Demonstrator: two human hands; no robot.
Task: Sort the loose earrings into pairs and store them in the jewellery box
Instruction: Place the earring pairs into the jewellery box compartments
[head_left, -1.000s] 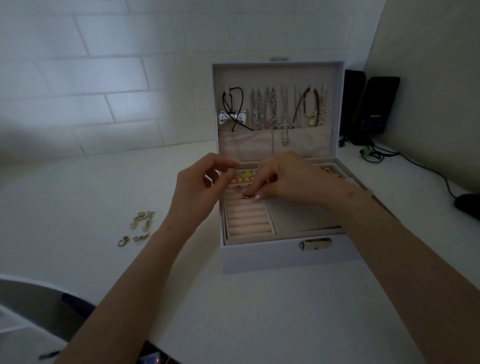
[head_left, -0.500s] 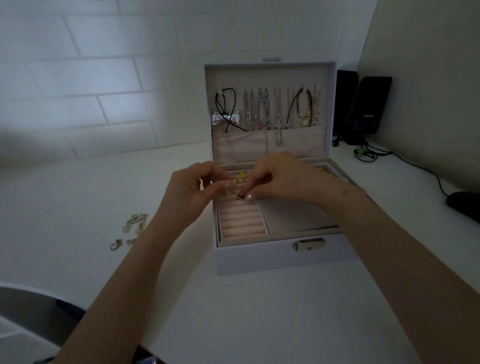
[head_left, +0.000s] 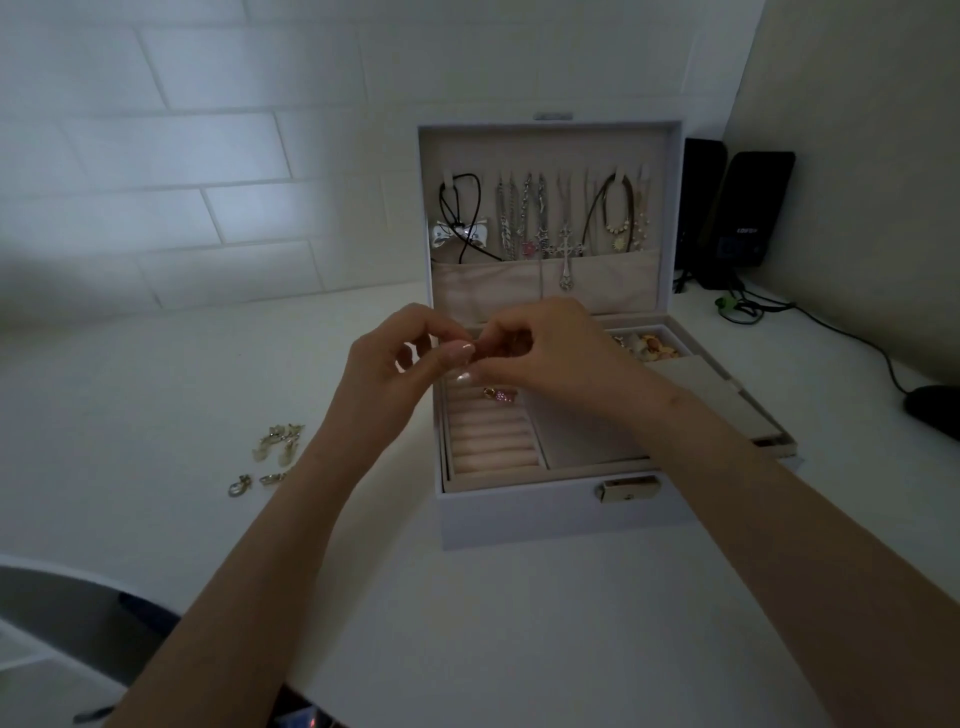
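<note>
Left hand (head_left: 395, 369) and right hand (head_left: 550, 353) pinch together, contents unclear, over jewellery box (head_left: 545, 514) holding pink earring (head_left: 501, 395).

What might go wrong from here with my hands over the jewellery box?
Your left hand and right hand meet fingertip to fingertip above the ring rolls; anything small between them, hidden here, might slip down beside the pink earring. Your left forearm passes close to the loose earrings on the table and might scatter them.

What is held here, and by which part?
Cannot be told: the left hand and right hand pinch together over the jewellery box, hiding anything between; a pink earring shows just below.
</note>
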